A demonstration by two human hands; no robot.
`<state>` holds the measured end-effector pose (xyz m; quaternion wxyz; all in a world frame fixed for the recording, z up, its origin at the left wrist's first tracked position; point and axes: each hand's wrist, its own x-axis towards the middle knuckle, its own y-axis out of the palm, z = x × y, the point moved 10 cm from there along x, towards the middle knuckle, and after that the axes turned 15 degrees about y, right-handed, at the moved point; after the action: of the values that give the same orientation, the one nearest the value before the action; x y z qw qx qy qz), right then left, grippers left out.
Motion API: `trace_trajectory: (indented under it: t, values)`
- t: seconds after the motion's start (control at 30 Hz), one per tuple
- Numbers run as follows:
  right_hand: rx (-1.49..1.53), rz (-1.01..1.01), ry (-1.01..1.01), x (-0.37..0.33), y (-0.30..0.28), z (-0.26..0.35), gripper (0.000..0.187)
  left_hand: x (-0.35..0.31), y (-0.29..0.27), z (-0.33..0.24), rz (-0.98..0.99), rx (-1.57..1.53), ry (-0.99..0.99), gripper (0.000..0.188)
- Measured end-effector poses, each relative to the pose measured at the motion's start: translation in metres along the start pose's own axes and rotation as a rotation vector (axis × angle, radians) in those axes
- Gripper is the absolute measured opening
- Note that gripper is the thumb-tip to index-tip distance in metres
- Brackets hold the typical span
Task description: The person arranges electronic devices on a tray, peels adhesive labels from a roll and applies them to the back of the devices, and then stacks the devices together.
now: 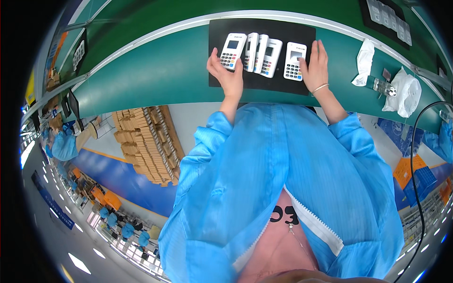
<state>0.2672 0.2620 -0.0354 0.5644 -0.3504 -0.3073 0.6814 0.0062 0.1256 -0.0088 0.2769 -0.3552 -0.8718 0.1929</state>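
Several white card payment terminals with small screens and keypads are on a black mat. My left hand [228, 79] has its fingers at the left edge and its thumb at the lower right of the leftmost terminal [233, 51], gripping it. Beside that, a row of overlapping terminals [269, 59] leans together, some tilted on their sides. A separate terminal [295, 61] lies face up to the right. My right hand [317, 70] rests against its right side, fingers stretched out and thumb touching its edge near the screen.
The black mat [283, 86] lies on a green workbench [155, 70]. To the right are a white cloth [364, 63], a clear bottle [384, 87] and a white plastic bag [406, 92]. Stacked cardboard [146, 141] stands on the floor at left. A black cable [413, 155] hangs at right.
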Motion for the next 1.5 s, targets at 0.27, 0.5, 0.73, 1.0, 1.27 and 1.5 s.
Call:
trace_trajectory:
  t: [0.27,0.5,0.73,1.0,1.27,1.5]
  values:
    - [-0.316,0.221,-0.433,-0.028,0.052,0.107,0.114,0.008,0.034,-0.015,0.296,0.311,0.185,0.099]
    - [-0.48,0.285,-0.378,-0.028,0.046,0.091,0.116,0.015,0.036,-0.001,0.401,0.531,0.091,0.108]
    - [-0.569,0.282,-0.356,-0.03,0.04,0.081,0.11,0.001,0.003,0.042,0.306,0.379,-0.069,0.104]
    - [-0.241,0.31,-0.373,-0.03,0.019,0.073,0.088,-0.028,-0.018,0.057,0.263,0.234,0.012,0.045]
    - [-0.236,0.163,0.02,-0.038,-0.006,-0.059,0.063,-0.025,-0.053,0.05,0.212,0.209,0.019,0.035]
    - [-0.16,0.482,-0.068,-0.045,0.082,0.013,0.071,-0.026,-0.061,0.056,0.36,0.387,0.043,0.056]
